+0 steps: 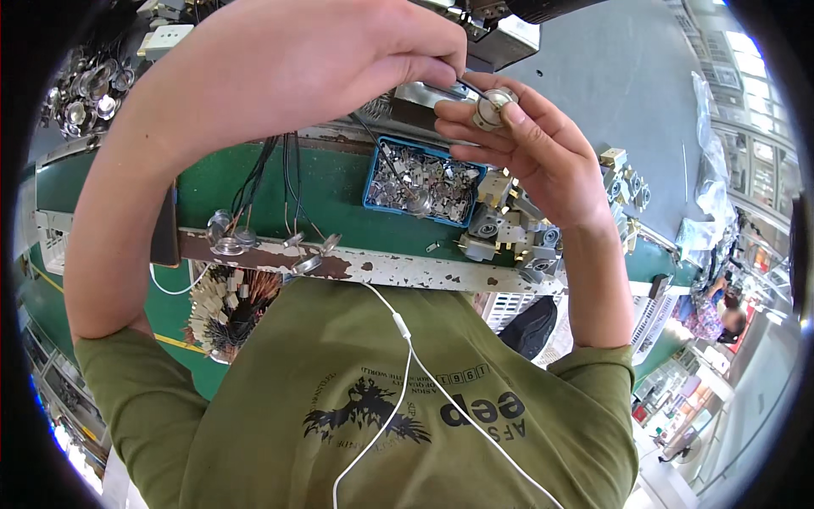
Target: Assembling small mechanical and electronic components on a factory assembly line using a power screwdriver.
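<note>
The left forearm arches over the worktop; the left hand pinches a thin dark rod against a round metal part, held between the right hand's fingers. Fitting seems underway; the next move calls for steady alignment.

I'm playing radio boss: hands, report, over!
Right hand: holding round metal part. Left hand: pinching thin dark piece at it. Blue tray: clear of both hands.
</note>
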Tool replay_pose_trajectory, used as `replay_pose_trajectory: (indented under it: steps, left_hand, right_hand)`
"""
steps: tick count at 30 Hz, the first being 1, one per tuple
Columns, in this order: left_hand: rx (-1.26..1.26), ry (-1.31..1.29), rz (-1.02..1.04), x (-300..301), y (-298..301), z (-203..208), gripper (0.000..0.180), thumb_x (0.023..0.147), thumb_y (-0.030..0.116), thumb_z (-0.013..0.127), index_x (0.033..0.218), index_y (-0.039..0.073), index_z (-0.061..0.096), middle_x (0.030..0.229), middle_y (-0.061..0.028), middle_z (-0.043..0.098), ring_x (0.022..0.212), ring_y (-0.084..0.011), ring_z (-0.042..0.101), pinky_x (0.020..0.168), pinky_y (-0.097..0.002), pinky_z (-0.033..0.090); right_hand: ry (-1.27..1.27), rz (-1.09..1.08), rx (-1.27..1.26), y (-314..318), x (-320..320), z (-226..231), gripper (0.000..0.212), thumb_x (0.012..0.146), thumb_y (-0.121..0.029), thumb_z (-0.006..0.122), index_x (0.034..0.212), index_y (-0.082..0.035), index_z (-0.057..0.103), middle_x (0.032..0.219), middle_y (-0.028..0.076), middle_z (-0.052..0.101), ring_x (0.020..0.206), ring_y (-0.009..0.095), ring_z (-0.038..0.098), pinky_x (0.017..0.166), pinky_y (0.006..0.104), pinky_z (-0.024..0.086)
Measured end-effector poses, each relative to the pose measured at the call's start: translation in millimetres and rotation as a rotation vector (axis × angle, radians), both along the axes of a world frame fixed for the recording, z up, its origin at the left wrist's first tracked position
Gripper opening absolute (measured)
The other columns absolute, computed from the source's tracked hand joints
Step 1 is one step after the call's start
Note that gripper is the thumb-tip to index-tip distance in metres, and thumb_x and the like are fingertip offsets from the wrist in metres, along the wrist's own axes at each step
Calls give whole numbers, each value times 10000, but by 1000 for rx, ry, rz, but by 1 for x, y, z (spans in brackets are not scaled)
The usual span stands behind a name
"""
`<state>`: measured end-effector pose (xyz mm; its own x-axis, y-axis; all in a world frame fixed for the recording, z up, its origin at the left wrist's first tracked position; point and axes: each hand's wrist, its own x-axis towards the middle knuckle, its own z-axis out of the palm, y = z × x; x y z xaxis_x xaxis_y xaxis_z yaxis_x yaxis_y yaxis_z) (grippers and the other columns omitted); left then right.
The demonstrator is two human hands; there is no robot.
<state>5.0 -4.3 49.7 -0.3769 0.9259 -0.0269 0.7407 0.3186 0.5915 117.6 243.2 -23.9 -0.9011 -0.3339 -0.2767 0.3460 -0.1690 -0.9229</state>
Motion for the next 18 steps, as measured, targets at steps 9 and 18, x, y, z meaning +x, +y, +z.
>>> replay_pose_trajectory:
  steps: [9,18]
  left_hand:
    - [129,127,129,8,1,-35,144,964,137,625,1069,45,661,874,-147,688,807,-350,672,728,-429,514]
    - [393,292,110,11,3,-75,131,926,179,655,1011,91,704,789,-95,676,794,-287,701,697,-438,545]
  right_hand:
    - [249,-216,305,-12,5,2,443,1123,-184,461,1485,70,440,1367,221,629,1197,286,675,1039,398,551]
    - [401,-441,13,-34,14,13,285,1096,-141,514,1290,45,607,1156,172,714,1077,195,673,977,331,516]
